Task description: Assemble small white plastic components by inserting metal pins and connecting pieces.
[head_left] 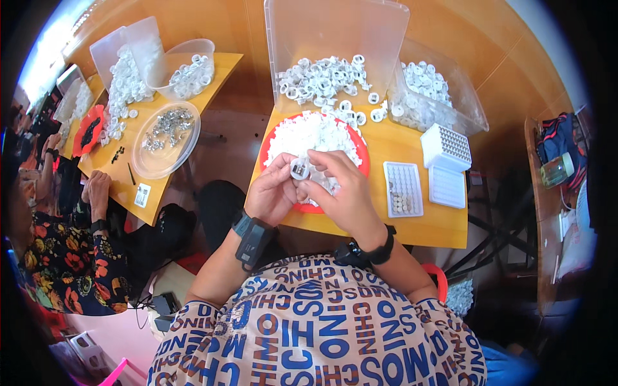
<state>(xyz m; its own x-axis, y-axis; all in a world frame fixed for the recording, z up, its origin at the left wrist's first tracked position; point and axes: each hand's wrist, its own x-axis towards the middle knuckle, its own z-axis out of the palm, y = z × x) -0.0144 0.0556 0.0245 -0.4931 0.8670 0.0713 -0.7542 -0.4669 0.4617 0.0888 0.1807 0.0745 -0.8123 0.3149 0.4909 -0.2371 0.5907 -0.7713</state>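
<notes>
Above the red plate (362,151), both hands meet around a small white round plastic part (299,169) with a dark and metallic middle. My left hand (269,188) pinches it between thumb and fingers from the left. From the other side my right hand (344,196) curves round it, forefinger above and thumb below, with the fingertips at its edge. Whether a smaller piece sits under the right fingertips is hidden. A heap of small white parts (312,135) fills the plate just beneath the hands.
Beyond the plate, white ring-shaped parts (322,80) spill from a clear tub. Another clear bin (473,116) stands right of it. A tray with round metal pieces (403,190) and stacked white trays (445,149) occupy the table's right. At the left table, a co-worker's hands (96,190) rest near a clear lid of metal parts (168,128).
</notes>
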